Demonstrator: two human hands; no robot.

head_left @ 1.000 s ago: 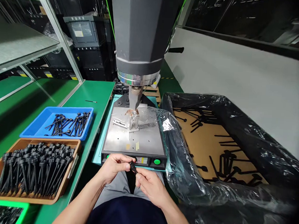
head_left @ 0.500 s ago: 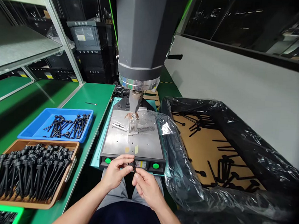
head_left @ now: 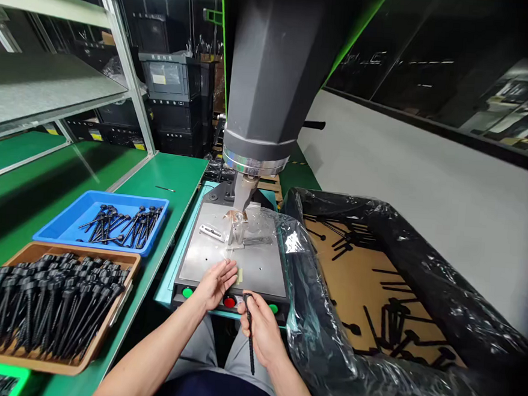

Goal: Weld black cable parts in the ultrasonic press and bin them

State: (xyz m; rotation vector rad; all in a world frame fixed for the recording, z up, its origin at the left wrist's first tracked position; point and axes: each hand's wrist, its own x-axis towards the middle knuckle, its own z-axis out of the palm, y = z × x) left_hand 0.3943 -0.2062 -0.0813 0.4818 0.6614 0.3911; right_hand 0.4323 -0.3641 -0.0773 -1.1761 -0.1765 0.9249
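Observation:
My right hand [head_left: 261, 327] is closed around a long black ribbed spike [head_left: 251, 336] with a thicker head, just in front of the machine base. The spike's head is up by my fingertips and its thin end points down toward my lap. My left hand [head_left: 215, 285] is open, palm turned inward, over the front edge of the steel plate [head_left: 191, 259], with nothing in it. Beyond the hands, the metal welding horn [head_left: 245, 193] of the large grey press head [head_left: 267, 89] comes down over a small fixture [head_left: 235, 229] partly covered in clear film.
On the green table at left stand a blue tray [head_left: 54, 222] and a brown tray [head_left: 85, 357] of similar spikes, plus a green bin [head_left: 25, 374]. A film-lined black box [head_left: 295, 272] with scattered spikes stands at right. The base has a red button [head_left: 229, 302] between green ones.
My left hand has let go of the spike and moved forward and up over the plate. My right hand now holds the spike alone, lower and angled down. The view has shifted slightly.

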